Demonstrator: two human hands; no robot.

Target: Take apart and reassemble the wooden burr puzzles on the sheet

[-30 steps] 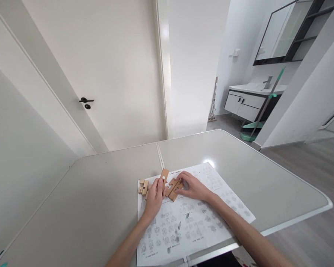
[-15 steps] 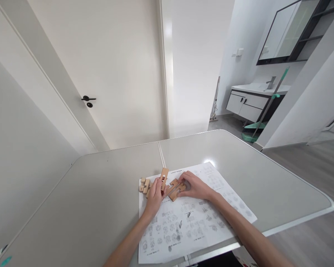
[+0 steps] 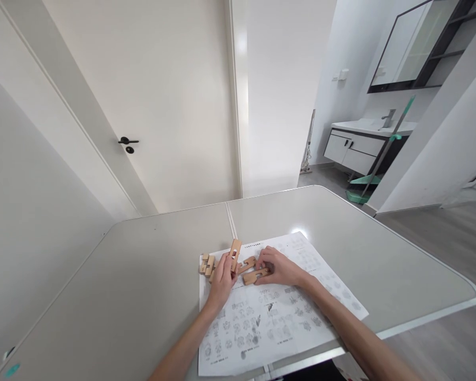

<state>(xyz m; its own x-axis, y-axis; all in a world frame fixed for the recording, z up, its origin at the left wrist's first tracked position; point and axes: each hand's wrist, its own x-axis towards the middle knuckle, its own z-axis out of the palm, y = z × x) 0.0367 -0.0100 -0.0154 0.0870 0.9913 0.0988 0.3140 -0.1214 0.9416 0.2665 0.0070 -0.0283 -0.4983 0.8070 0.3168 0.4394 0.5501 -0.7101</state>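
Observation:
My left hand (image 3: 222, 276) is closed around a flat wooden puzzle piece (image 3: 235, 248) with a hole through it, its top end tilted up. Between thumb and fingers, my right hand (image 3: 278, 266) grips a notched wooden puzzle piece (image 3: 253, 277), partly hidden by the fingertips. Just behind that one, another notched wooden piece (image 3: 247, 264) lies on the printed sheet (image 3: 269, 328). Left of my left hand sits a small cluster of wooden blocks (image 3: 207, 264) at the sheet's edge, partly covered by the hand.
The sheet, covered in small printed diagrams, lies on a grey table (image 3: 150, 286) with a pale rim. A white door (image 3: 174, 106) stands beyond the table. Further back at right are a washbasin cabinet (image 3: 351, 148) and a green dustpan (image 3: 358, 197).
My right hand has turned its wooden piece to lie more nearly level and drawn it slightly away from the piece behind. My left hand keeps its hold, almost still.

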